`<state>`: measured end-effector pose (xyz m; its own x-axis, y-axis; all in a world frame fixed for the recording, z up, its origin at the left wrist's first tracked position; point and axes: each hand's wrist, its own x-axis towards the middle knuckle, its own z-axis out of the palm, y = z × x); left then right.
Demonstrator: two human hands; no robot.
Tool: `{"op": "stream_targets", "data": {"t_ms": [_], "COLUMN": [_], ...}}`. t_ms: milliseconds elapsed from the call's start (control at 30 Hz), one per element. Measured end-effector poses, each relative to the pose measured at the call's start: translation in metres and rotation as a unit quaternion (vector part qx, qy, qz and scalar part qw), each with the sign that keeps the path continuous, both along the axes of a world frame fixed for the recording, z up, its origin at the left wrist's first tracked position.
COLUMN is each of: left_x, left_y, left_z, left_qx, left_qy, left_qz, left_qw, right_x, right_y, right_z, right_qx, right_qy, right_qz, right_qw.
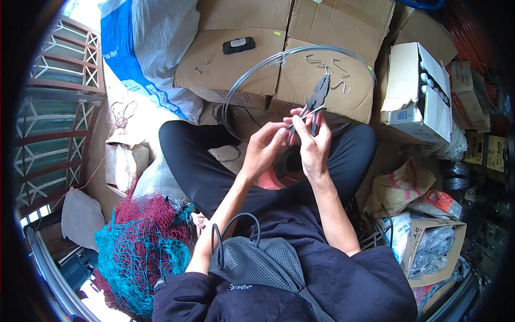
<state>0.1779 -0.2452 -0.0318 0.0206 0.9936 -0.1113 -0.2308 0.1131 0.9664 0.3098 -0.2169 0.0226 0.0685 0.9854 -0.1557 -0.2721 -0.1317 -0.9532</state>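
My right hand [315, 145] is closed around the handles of a pair of pliers [320, 92] with dark jaws and red-and-black grips. The jaws point up and away from me, over the cardboard. My left hand [264, 147] is close beside it, thumb and fingers pinched on a short piece of wire [314, 111] crossing the pliers' handles. Its fingertips partly hide the wire's near end. Around and beyond the pliers arches a large coil of grey wire [300, 50]. Several bent wire hooks [339, 68] lie on the cardboard [289, 75], one apart at the left.
A black oblong object [239, 45] rests on the cardboard. At the right stands an open white carton [416, 94] of bottles; nearer is a box of plastic bags [433, 252]. Maroon and teal netting [142, 252] is heaped at my left, below a white-and-blue sack [161, 48].
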Motion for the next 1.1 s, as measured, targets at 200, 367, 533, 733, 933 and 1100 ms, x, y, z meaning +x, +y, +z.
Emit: {"op": "stream_targets", "data": {"t_ms": [200, 367, 533, 733, 933, 1100], "left_x": [-0.03, -0.058, -0.063, -0.05, -0.037, -0.033], "left_y": [-0.023, 0.003, 0.017, 0.021, 0.028, 0.027], "left_z": [-0.024, -0.017, 0.01, 0.029, 0.03, 0.034], "left_qx": [-0.023, 0.001, -0.003, -0.024, 0.003, -0.001], "left_qy": [0.067, 0.066, 0.081, 0.139, 0.16, 0.168], "left_qz": [-0.021, 0.059, 0.032, -0.019, -0.023, -0.025], "left_qw": [0.997, 0.996, 0.996, 0.99, 0.987, 0.986], "right_x": [0.015, 0.035, 0.047, 0.044, 0.05, 0.051], "right_y": [0.007, -0.026, -0.045, -0.031, -0.012, -0.009], "right_z": [0.014, -0.004, 0.0, 0.014, 0.017, 0.026], "right_qx": [0.008, -0.024, -0.042, 0.081, 0.183, 0.173], "right_qy": [0.014, 0.189, 0.169, -0.264, -0.4, -0.427], "right_qz": [0.014, 0.142, 0.19, 0.201, 0.182, 0.176], "right_qw": [1.0, 0.971, 0.966, 0.94, 0.879, 0.87]}}
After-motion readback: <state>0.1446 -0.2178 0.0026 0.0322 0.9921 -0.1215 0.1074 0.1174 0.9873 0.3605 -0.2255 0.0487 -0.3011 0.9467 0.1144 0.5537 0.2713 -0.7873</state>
